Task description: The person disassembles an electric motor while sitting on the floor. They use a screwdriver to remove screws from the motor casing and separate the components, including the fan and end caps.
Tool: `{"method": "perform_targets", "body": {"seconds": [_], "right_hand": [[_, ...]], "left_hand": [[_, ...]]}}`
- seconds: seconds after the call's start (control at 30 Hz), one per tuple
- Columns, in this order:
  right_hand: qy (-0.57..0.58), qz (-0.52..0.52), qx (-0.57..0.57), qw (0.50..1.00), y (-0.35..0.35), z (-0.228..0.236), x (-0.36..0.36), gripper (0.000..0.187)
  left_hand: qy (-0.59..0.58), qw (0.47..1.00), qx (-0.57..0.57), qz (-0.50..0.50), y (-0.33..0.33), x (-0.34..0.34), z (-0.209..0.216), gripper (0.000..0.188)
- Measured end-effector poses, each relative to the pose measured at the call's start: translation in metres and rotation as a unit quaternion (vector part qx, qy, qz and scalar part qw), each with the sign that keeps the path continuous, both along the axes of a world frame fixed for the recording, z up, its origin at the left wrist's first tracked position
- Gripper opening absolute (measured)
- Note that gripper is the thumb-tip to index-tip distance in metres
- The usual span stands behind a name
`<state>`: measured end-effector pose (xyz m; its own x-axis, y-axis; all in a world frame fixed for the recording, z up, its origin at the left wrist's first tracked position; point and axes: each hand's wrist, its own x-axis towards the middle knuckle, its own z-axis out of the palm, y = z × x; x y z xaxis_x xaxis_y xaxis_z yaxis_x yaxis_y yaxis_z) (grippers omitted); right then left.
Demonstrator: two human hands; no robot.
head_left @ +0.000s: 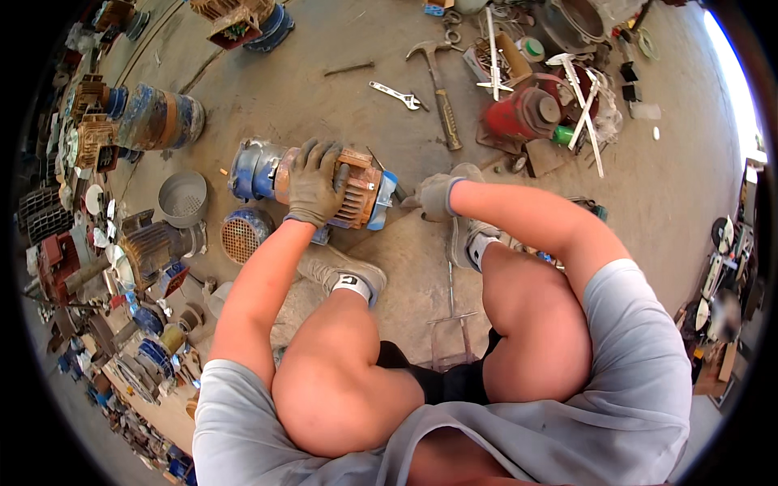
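The finned electric motor [356,193] lies on the floor [324,105]; the left gloved hand [314,182] rests unclenched across it. The right gloved hand's [436,197] fingers curl beside its end, grip unclear.

The floor [284,93] was grey-brown, concrete-like and unevenly toned, with a dark seam [198,73] running through its upper left part. A crowded bank of machine parts [61,267] lined the left margin. At the far right, a strip of intense white light [732,73] bordered the floor; its source, doorway or window, could not be determined. Mixed clutter [721,279] lay below it.
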<state>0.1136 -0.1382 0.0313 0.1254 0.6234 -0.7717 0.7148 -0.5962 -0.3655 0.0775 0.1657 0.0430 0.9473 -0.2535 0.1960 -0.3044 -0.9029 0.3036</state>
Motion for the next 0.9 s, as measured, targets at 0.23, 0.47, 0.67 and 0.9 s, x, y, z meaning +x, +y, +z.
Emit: {"method": "perform_targets", "body": {"seconds": [0.23, 0.47, 0.67, 0.9], "right_hand": [[-0.018, -0.069, 0.065, 0.995, 0.006, -0.051, 0.029, 0.043], [-0.094, -0.162, -0.054, 0.981, -0.01, -0.066, 0.058, 0.036], [-0.135, -0.219, -0.073, 0.964, -0.018, -0.052, 0.084, 0.041], [-0.131, -0.095, -0.165, 0.973, -0.038, -0.051, 0.108, 0.044]], "left_hand": [[0.02, 1.0, 0.007, 0.014, 0.003, -0.002, 0.001, 0.046], [0.044, 0.999, -0.013, 0.02, 0.004, 0.009, 0.008, 0.047], [0.033, 0.998, -0.058, 0.021, 0.01, 0.001, 0.005, 0.051], [0.008, 0.894, -0.331, 0.301, 0.045, -0.052, 0.014, 0.062]]}}
